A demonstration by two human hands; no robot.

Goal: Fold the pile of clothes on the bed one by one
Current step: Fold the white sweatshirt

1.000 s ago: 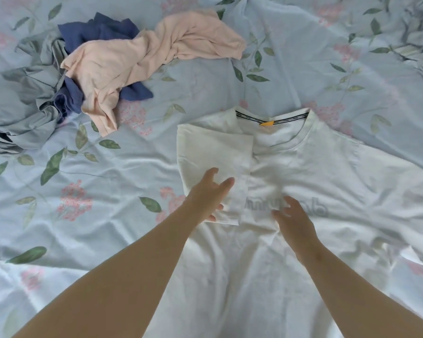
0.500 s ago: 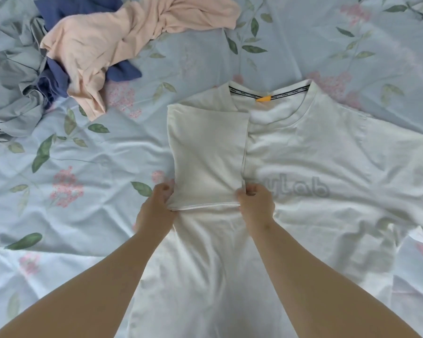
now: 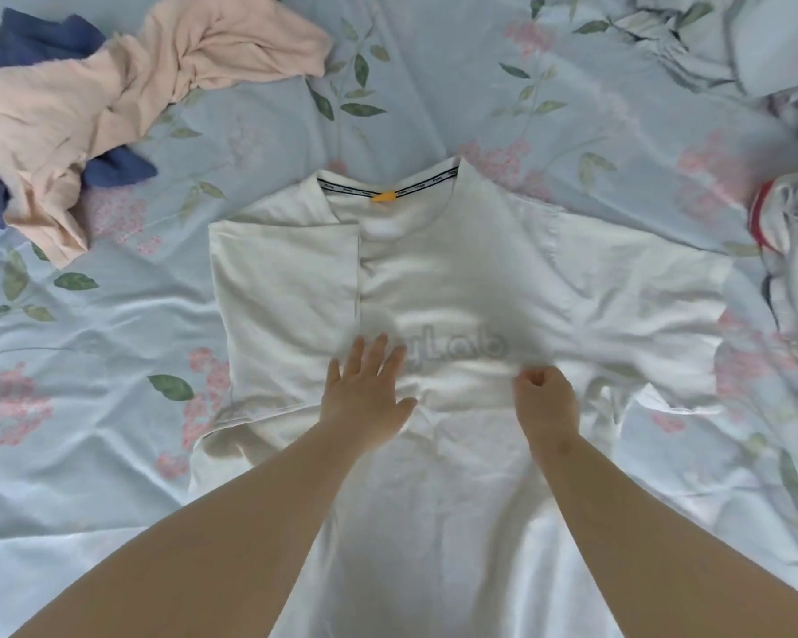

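White T-shirt point(image 3: 457, 278) lies in the middle of the bed point(image 3: 88, 430), one side folded in, other not yet. Left hand point(image 3: 365, 393) presses flat on it, fingers straight; right hand point(image 3: 547, 402) pinches its fabric. Pile point(image 3: 79, 112) sits unfolded at the bed's far-left corner.

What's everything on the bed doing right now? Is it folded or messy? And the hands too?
white T-shirt: flat, left side folded in, other sleeve spread out.
left hand: open, pressing flat on the white T-shirt.
right hand: curled, pinching the white T-shirt's cloth.
blue garment: crumpled, partly covered.
peach garment: crumpled, unfolded, lying over the blue garment.
bed sheet: wrinkled.
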